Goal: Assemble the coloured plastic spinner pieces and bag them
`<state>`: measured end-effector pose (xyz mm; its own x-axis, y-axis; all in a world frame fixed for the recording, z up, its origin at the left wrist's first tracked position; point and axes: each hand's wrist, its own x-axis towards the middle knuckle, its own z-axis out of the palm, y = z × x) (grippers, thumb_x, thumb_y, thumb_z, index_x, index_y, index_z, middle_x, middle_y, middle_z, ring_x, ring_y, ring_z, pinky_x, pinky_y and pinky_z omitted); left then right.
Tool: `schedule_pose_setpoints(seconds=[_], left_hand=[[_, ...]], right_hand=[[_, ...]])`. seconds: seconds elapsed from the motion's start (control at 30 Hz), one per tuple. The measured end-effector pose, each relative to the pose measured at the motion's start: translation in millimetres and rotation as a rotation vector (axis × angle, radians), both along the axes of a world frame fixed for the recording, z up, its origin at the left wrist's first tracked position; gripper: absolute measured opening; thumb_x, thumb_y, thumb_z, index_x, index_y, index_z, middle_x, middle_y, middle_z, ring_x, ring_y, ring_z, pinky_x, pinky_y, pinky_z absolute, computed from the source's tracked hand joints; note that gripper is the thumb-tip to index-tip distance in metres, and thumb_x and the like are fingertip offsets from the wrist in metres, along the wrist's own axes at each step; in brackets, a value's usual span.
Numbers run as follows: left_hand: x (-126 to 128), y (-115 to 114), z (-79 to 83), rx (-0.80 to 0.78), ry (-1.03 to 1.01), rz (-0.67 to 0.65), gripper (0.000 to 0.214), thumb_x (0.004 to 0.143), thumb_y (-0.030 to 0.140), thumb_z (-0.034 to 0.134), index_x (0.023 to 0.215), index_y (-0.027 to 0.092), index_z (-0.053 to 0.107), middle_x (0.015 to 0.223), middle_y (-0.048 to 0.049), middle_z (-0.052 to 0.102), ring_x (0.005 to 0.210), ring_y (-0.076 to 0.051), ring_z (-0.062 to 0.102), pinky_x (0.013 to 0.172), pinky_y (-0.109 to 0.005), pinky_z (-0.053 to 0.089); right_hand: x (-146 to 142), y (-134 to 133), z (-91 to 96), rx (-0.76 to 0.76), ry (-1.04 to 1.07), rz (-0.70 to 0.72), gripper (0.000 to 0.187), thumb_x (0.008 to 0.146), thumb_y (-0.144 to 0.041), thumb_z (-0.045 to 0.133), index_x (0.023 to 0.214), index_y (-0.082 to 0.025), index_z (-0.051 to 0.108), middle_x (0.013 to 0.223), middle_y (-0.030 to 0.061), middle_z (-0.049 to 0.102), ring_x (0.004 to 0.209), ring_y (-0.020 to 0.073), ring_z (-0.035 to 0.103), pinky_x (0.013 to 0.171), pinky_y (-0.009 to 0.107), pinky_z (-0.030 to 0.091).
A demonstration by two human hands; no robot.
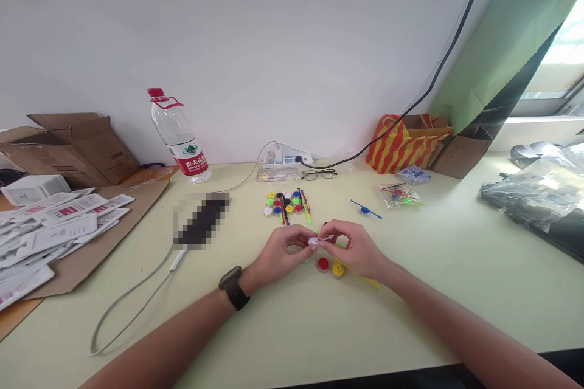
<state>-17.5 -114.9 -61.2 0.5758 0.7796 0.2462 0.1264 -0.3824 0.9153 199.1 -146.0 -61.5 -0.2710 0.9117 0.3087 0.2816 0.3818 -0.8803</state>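
My left hand (283, 250), with a black watch on its wrist, pinches a small white round disc (313, 242). Against the disc's right side, my right hand (360, 248) is closed on a thin white arrow-like piece (326, 237), partly hidden by the fingers. Just below the hands lie a red disc (323, 264) and a yellow disc (337, 269). A yellow arrow (370, 282) sticks out under my right hand. Beyond, several coloured discs (277, 202) lie in rows with coloured arrows (305, 206). One blue arrow (371, 211) sits on a blue disc (364, 211).
A water bottle (187, 146) stands near the wall beside a power strip (287, 161) and eyeglasses (319, 174). White labelled tags (59, 225) and a cardboard box (77, 149) are at left. Farther right are a small plastic packet (398, 196), a striped bag (387, 146) and plastic wrapping (538, 185).
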Motion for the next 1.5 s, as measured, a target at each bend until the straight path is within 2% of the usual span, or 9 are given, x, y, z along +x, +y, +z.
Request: schedule_pose_setpoints(seconds=[0.4,0.53,0.7,0.9,1.07,1.17,1.27,1.4,1.5], left_hand=[[-4,3,0.4,0.026,0.004,0.037,0.02,0.089,0.032,0.075,0.095,0.013,0.077,0.086,-0.008,0.077,0.073,-0.017,0.068,0.071,-0.029,0.059],[-4,2,1.7,-0.006,-0.039,0.02,0.02,0.089,0.033,0.076,0.096,0.013,0.075,0.093,-0.0089,0.076,0.082,-0.019,0.07,0.079,-0.031,0.059],[-6,2,3.9,-0.173,-0.113,-0.065,0.024,0.097,0.036,0.068,0.105,0.014,0.073,0.106,-0.0118,0.076,0.1,-0.022,0.071,0.09,-0.033,0.057],[-7,8,2.9,-0.251,-0.181,-0.023,0.031,0.086,0.034,0.082,0.109,0.016,0.072,0.102,-0.008,0.075,0.096,-0.02,0.072,0.089,-0.033,0.059],[-7,13,0.8,-0.293,-0.196,0.014,0.031,0.084,0.035,0.084,0.104,0.015,0.075,0.097,-0.0074,0.076,0.093,-0.021,0.074,0.09,-0.034,0.06],[-8,15,-0.7,-0.322,-0.217,0.004,0.032,0.083,0.036,0.085,0.104,0.015,0.075,0.097,-0.0071,0.076,0.092,-0.021,0.074,0.089,-0.035,0.061],[-9,15,-1.6,-0.311,-0.21,0.004,0.032,0.084,0.037,0.084,0.105,0.014,0.075,0.098,-0.008,0.077,0.092,-0.021,0.074,0.088,-0.035,0.061],[-9,15,-0.6,-0.288,-0.182,0.006,0.03,0.085,0.037,0.083,0.104,0.014,0.076,0.1,-0.009,0.078,0.092,-0.02,0.073,0.088,-0.032,0.06],[-9,14,1.3,-0.283,-0.179,0.011,0.03,0.085,0.038,0.083,0.103,0.014,0.076,0.098,-0.0089,0.078,0.09,-0.02,0.073,0.086,-0.032,0.061]], right_hand=[[0,-3,4.1,-0.027,-0.052,0.019,0.012,0.094,-0.034,0.064,0.092,-0.023,0.069,0.082,0.0033,0.069,0.074,0.0188,0.063,0.058,0.027,0.05],[2,-2,4.9,-0.002,-0.061,0.003,0.009,0.094,-0.031,0.063,0.094,-0.023,0.068,0.084,0.0029,0.069,0.073,0.0178,0.062,0.058,0.027,0.048],[4,1,7.7,0.061,-0.067,-0.023,0.01,0.095,-0.03,0.063,0.094,-0.023,0.069,0.088,0.0035,0.066,0.075,0.0175,0.062,0.06,0.028,0.049],[6,2,8.2,0.163,-0.053,-0.099,0.017,0.097,-0.035,0.061,0.108,-0.024,0.069,0.111,0.0091,0.066,0.082,0.0194,0.066,0.065,0.032,0.056],[8,-2,10.7,0.15,-0.075,-0.105,0.016,0.099,-0.032,0.06,0.112,-0.026,0.066,0.102,0.0067,0.071,0.087,0.0219,0.069,0.073,0.035,0.058],[7,-5,12.9,0.119,-0.065,-0.075,0.029,0.098,-0.033,0.06,0.126,-0.029,0.061,0.122,0.009,0.067,0.094,0.0227,0.068,0.067,0.033,0.059],[6,-9,14.7,0.061,-0.051,-0.05,0.055,0.096,-0.034,0.063,0.148,-0.032,0.043,0.139,0.0117,0.057,0.094,0.0212,0.067,0.065,0.032,0.059],[5,-13,15.4,0.003,-0.064,-0.063,0.085,0.093,-0.04,0.068,0.161,-0.034,0.017,0.139,0.0141,0.052,0.094,0.0217,0.065,0.06,0.032,0.057],[7,-12,14.6,0.018,-0.06,-0.055,0.09,0.09,-0.042,0.072,0.161,-0.033,0.016,0.13,0.0122,0.058,0.095,0.0226,0.063,0.062,0.032,0.055]])
